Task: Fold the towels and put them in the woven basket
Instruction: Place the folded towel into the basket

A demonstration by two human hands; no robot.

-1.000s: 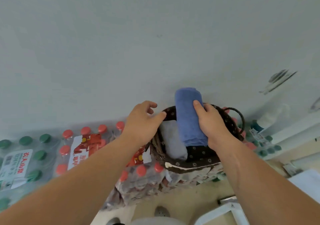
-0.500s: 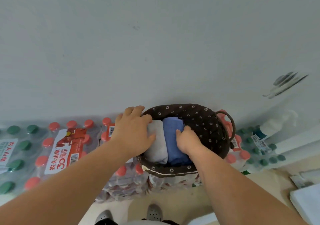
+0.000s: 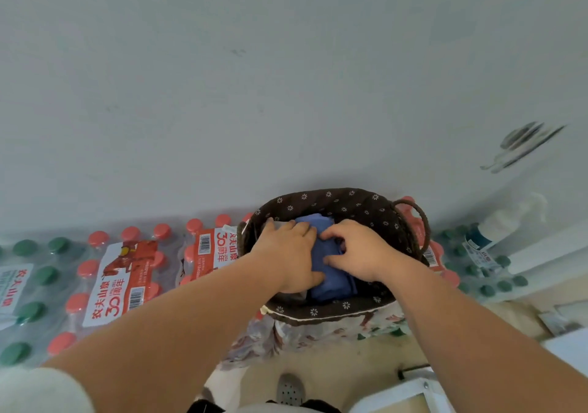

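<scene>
The blue towel (image 3: 334,282) lies inside the woven basket (image 3: 334,198), which sits on packs of bottled water (image 3: 127,272) by the wall, the left grip (image 3: 288,253) released and pressing flat on it and on what may be a pale towel (image 3: 279,223) beside it, the right grip (image 3: 359,250) clenched around a blue fold.

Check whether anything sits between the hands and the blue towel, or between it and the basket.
Nothing visible does. The blue towel already lies inside the basket. The left hand touches it and the right hand grips it, both in direct contact.
</scene>
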